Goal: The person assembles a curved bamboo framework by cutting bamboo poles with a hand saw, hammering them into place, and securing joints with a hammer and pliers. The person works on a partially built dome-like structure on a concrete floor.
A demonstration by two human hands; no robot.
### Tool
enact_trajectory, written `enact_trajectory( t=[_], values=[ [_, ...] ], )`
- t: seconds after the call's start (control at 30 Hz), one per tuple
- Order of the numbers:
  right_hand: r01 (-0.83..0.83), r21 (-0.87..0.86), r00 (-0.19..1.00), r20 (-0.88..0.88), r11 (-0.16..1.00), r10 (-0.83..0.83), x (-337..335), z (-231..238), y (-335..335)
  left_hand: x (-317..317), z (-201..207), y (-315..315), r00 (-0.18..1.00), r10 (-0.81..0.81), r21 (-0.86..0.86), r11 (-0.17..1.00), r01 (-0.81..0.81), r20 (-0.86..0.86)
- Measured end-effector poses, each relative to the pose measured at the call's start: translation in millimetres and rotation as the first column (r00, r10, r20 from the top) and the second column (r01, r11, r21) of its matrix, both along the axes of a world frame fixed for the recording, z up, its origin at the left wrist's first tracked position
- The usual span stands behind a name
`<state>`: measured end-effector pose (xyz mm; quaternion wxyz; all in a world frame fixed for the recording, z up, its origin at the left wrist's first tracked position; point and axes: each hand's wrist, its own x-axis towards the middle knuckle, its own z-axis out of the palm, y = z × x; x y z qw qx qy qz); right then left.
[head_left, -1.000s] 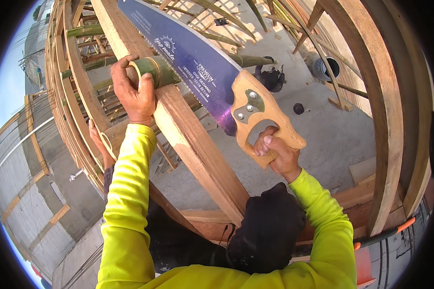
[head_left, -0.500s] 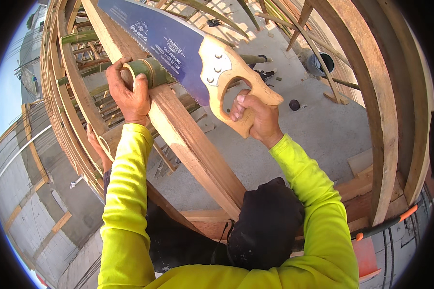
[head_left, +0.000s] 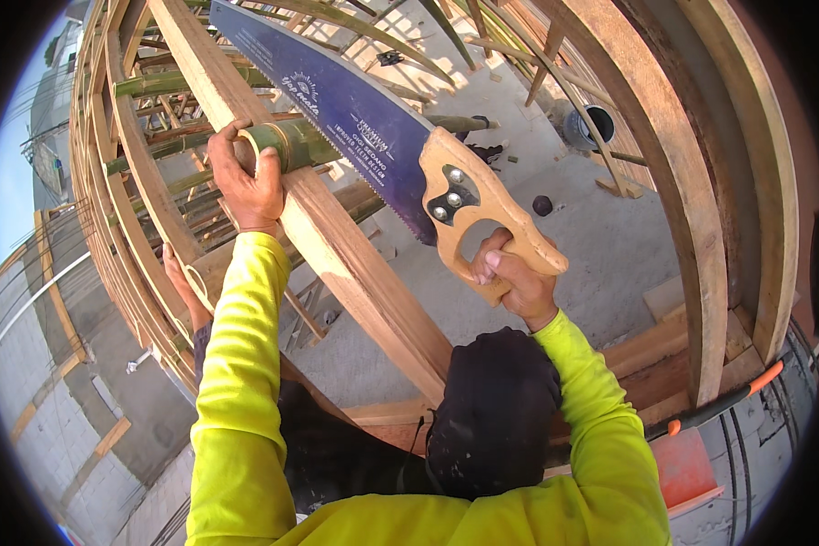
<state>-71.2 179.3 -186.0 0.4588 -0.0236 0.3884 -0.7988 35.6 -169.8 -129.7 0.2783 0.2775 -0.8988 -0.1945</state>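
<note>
- Head view: the left hand (head_left: 250,187) curled around the left end of green bamboo (head_left: 308,146) lying across a wooden beam (head_left: 359,259).
- The right hand (head_left: 521,280) tightly gripped a blue saw (head_left: 382,146) by its handle, teeth at the bamboo.
- Clean sawing likely needed steady bracing, fingers clear.

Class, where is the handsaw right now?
In the head view, the handsaw is at upper centre, its handle in the right hand, blade by the bamboo.

Below the right hand (head_left: 526,284) spreads a grey concrete floor (head_left: 610,273), sunlit in patches farther ahead. Well left of the left hand (head_left: 253,191), a grey block wall (head_left: 38,391) stands beneath bright blue sky (head_left: 11,196); thick timber beams (head_left: 699,237) stand right of the right hand.
</note>
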Motion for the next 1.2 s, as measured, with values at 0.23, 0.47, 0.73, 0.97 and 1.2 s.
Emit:
enact_trajectory(
  t=[0.23,0.47,0.73,0.97,1.2],
  values=[
    [-0.042,-0.005,0.892,0.450,0.999,0.040,3.5,10.7,-5.2,-4.7,6.8,2.5,0.999,-0.019,-0.072,0.997,0.021,0.035],
    [-0.114,0.122,0.844,0.536,0.986,0.031,-21.0,72.6,-17.0,-3.7,6.1,2.4,0.999,-0.030,-0.083,0.996,0.033,0.033],
    [-0.018,0.145,0.800,0.595,0.989,-0.073,8.9,139.6,-14.5,-3.8,5.8,5.2,0.999,-0.025,-0.100,0.995,0.029,0.044],
    [0.030,0.164,0.729,0.672,0.986,-0.134,25.2,158.1,-11.6,-4.7,7.8,4.0,0.998,-0.044,-0.132,0.990,0.049,0.041],
    [0.097,0.209,0.701,0.679,0.973,-0.216,33.1,162.4,-29.5,-6.0,6.8,3.4,0.999,-0.051,-0.100,0.994,0.053,0.015]
  ],
)
